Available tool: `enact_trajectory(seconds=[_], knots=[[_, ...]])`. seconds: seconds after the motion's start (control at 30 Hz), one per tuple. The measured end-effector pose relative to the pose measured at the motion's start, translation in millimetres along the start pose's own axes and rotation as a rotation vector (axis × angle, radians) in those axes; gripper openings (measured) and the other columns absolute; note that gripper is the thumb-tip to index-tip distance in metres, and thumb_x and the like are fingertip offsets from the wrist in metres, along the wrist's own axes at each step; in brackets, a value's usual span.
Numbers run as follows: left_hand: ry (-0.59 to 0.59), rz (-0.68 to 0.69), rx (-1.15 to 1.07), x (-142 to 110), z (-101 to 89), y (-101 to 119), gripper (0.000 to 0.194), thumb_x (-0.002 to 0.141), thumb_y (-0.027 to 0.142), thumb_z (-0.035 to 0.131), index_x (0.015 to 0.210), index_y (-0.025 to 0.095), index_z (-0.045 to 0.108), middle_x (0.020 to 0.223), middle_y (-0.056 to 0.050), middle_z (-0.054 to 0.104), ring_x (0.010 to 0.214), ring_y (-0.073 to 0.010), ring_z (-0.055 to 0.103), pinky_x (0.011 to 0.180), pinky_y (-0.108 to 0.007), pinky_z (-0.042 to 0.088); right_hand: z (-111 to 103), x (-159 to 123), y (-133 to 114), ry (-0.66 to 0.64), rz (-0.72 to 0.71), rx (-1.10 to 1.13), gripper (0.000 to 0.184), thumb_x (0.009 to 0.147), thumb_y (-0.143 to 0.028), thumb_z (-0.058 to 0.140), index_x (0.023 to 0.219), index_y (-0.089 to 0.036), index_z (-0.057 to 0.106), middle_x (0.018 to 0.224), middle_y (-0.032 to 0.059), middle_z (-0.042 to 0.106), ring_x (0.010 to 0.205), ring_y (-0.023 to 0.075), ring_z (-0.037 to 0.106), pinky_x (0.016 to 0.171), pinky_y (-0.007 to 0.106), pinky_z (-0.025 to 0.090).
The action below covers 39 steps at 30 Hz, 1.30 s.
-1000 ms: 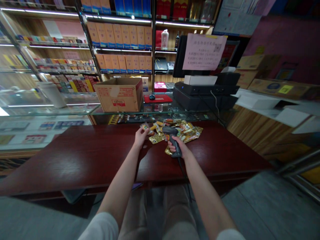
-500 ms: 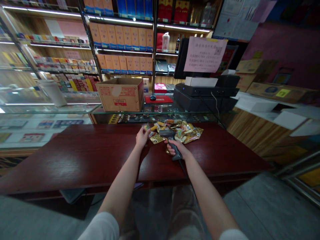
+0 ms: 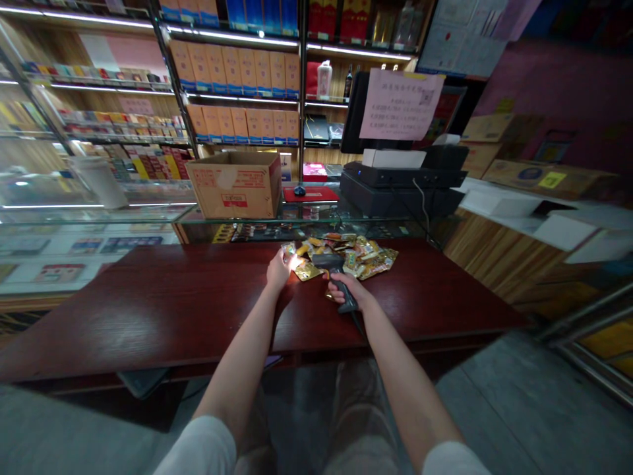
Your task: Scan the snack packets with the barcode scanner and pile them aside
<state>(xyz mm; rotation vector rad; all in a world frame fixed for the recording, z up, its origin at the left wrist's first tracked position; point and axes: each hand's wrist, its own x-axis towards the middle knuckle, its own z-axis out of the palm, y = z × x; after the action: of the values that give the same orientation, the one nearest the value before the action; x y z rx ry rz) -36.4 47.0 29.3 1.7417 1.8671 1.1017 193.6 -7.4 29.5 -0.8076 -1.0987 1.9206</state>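
Observation:
My right hand (image 3: 347, 290) is wrapped round the handle of a dark grey barcode scanner (image 3: 328, 262), whose head points left. A bright light falls on the small snack packet (image 3: 288, 249) pinched in my left hand (image 3: 278, 269), just left of the scanner head. Behind and beside both hands lies a loose pile of gold and yellow snack packets (image 3: 368, 254) on the dark red table (image 3: 198, 297). One gold packet (image 3: 307, 271) lies flat between my hands. Part of another packet shows under my right hand.
An open cardboard box (image 3: 235, 188) stands on the glass counter behind the table. Right of it are a mouse (image 3: 299, 190) on a red mat and a monitor with a pink paper sign (image 3: 399, 105). The scanner's cable (image 3: 357, 322) hangs toward the table's front edge.
A bright light now shines on the packet and the fingers of my left hand. Both hands keep nearly the same place and hold; the whole view has shifted slightly.

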Motion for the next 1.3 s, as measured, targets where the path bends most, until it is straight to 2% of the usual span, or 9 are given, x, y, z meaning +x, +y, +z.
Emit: enact_trajectory(seconds=[0.17,0.3,0.5,0.63,0.77,0.9,1.07,1.17,1.3], knots=[[-0.025,-0.047,0.100,-6.2,-2.8,7.2,0.032,0.095,0.047,0.051,0.114,0.022,0.061,0.108,-0.010,0.073,0.101,-0.0253,0.069,0.078,-0.029,0.048,-2.6,1.3,-0.9,0.000,0.019,0.026,0.029,0.075,-0.034,0.069,0.094,-0.018,0.054,0.054,-0.0076,0.049,0.039,0.0050,0.034,0.035,0.017,0.021],[0.013,-0.128,0.223,-2.3,-13.1,4.6,0.047,0.098,0.045,0.043,0.136,0.016,0.045,0.119,-0.017,0.070,0.110,-0.0290,0.067,0.087,-0.035,0.048,-5.8,3.4,-1.7,-0.003,0.030,0.086,0.027,0.077,-0.033,0.067,0.095,-0.018,0.053,0.054,-0.0080,0.048,0.038,0.0046,0.032,0.035,0.016,0.019],[-0.114,-0.240,0.504,13.9,-70.1,-29.4,0.042,0.096,0.040,0.041,0.123,0.011,0.056,0.124,-0.026,0.064,0.116,-0.0373,0.063,0.095,-0.048,0.046,-8.4,6.1,-1.0,-0.023,0.024,0.128,0.022,0.079,-0.033,0.065,0.088,-0.019,0.050,0.054,-0.0077,0.047,0.039,0.0049,0.032,0.035,0.016,0.019],[-0.067,-0.207,0.626,9.6,-111.5,-70.5,0.045,0.097,0.042,0.034,0.118,0.014,0.063,0.129,-0.025,0.060,0.114,-0.0368,0.062,0.095,-0.050,0.046,-8.1,7.2,-0.8,-0.028,0.021,0.133,0.023,0.080,-0.033,0.066,0.087,-0.020,0.050,0.055,-0.0075,0.047,0.039,0.0048,0.032,0.036,0.016,0.021],[0.110,-0.200,0.727,1.5,-125.7,-90.4,0.049,0.096,0.044,0.037,0.119,0.010,0.063,0.129,-0.029,0.056,0.120,-0.0427,0.054,0.095,-0.056,0.042,-7.6,8.1,-0.9,-0.043,0.021,0.134,0.025,0.078,-0.034,0.068,0.083,-0.020,0.048,0.056,-0.0066,0.048,0.040,0.0050,0.033,0.036,0.017,0.022],[0.154,0.071,0.746,3.7,-100.1,-69.0,0.047,0.093,0.035,0.045,0.131,0.009,0.056,0.140,-0.026,0.050,0.134,-0.0389,0.042,0.111,-0.055,0.028,-7.4,8.5,-1.4,-0.033,0.024,0.145,0.024,0.079,-0.033,0.067,0.083,-0.020,0.048,0.055,-0.0070,0.047,0.040,0.0047,0.032,0.036,0.016,0.021],[-0.223,0.539,0.438,17.0,-33.9,-19.5,0.055,0.087,0.021,0.054,0.141,0.028,0.052,0.151,-0.010,0.047,0.139,-0.0273,0.042,0.116,-0.044,0.027,-9.1,7.8,-2.3,-0.042,0.030,0.148,0.024,0.080,-0.034,0.066,0.086,-0.019,0.049,0.056,-0.0078,0.046,0.039,0.0040,0.031,0.036,0.016,0.020],[-0.293,0.457,0.330,23.2,-2.8,-3.7,0.047,0.082,0.017,0.060,0.127,0.029,0.062,0.137,-0.010,0.059,0.130,-0.0284,0.052,0.112,-0.045,0.033,-10.9,7.2,-1.9,-0.038,0.027,0.161,0.024,0.082,-0.035,0.066,0.087,-0.020,0.048,0.056,-0.0084,0.045,0.039,0.0036,0.031,0.037,0.015,0.021],[-0.205,0.270,0.153,27.7,12.1,-6.9,0.023,0.087,0.027,0.059,0.107,0.022,0.068,0.113,-0.013,0.066,0.114,-0.0276,0.061,0.103,-0.042,0.043,-11.9,7.4,-0.9,-0.026,0.019,0.171,0.025,0.080,-0.035,0.066,0.084,-0.020,0.047,0.055,-0.0080,0.045,0.039,0.0036,0.031,0.037,0.015,0.021]])
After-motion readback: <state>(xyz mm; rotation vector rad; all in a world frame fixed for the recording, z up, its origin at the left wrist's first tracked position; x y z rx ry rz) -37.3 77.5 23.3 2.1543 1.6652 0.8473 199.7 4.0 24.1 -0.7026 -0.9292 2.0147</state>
